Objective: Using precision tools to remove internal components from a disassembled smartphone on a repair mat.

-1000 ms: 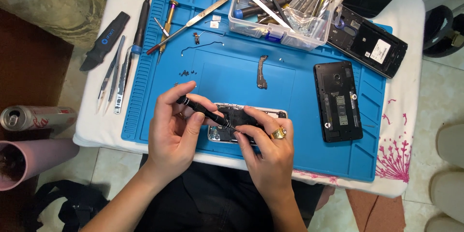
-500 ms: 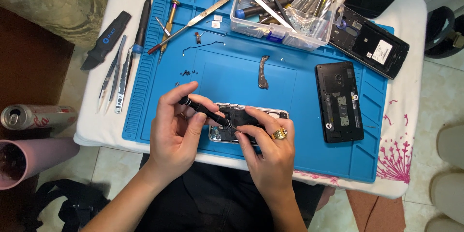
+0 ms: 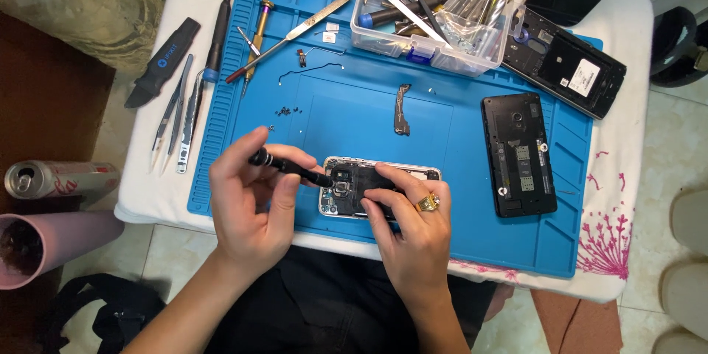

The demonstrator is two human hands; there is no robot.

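The left hand [image 3: 251, 203] grips a black precision screwdriver [image 3: 289, 167], fingers closed around its shaft, tip set into the opened phone [image 3: 376, 188] near its left end. The right hand [image 3: 409, 221] presses flat on the phone's right half, fingers curled over its edge, pinning it to the blue work mat [image 3: 354, 110]. Compared with half a second ago, the screwdriver sits at nearly the same angle and spot (the tip has barely shifted), which suggests a screw is being turned in place. Loose screws [image 3: 286, 111] lie above; a second phone body [image 3: 518, 153] rests to the right.
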